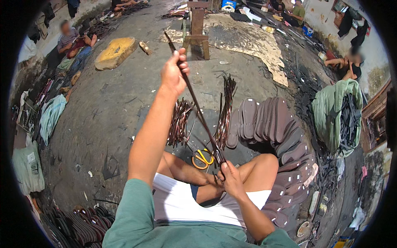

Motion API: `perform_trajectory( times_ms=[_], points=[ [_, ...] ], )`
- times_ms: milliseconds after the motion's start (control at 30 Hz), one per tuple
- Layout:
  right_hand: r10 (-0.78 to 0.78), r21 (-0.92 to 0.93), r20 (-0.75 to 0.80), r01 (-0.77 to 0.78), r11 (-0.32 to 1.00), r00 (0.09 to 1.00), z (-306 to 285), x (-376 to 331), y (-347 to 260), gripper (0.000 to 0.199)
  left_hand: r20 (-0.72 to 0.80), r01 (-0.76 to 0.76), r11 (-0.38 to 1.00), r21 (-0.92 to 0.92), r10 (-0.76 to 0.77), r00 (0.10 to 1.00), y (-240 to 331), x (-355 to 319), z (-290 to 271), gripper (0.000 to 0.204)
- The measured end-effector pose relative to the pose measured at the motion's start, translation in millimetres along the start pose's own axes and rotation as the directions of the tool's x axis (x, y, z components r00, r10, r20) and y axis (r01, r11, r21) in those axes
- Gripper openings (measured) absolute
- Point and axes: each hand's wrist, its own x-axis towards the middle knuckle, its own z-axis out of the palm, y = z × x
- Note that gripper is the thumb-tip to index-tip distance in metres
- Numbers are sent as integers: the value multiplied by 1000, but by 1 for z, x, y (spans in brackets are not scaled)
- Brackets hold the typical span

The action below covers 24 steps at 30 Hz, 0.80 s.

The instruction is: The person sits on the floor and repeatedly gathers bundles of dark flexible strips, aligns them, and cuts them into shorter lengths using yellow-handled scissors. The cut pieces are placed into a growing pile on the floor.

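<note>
A long dark brown strip runs slantwise between my two hands. My left hand is raised and closed round its upper part, with the tip sticking out above the fist. Low over my crossed legs, my right hand pinches the lower end, where several strip ends seem to gather. Scissors with yellow handles lie on the floor just left of those ends. Beyond them rest two bundles of similar glossy strips, a left bundle and a right bundle.
Brown shoe soles stand in a curved row at my right. A green sack of black strips sits farther right. A yellow slab and a wooden stool are ahead. More soles lie behind left. Other people sit along the walls.
</note>
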Motion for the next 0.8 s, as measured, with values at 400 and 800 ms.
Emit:
perform_trajectory(
  times_ms=[400,800],
  points=[
    [141,141,-86,-128,982,986,-51,-18,-6,24,-9,-381,925,-3,381,925,139,-12,10,22],
    [-377,293,-91,386,875,922,19,7,-117,21,78,82,979,185,-98,992,-38,-150,53,33]
  ],
)
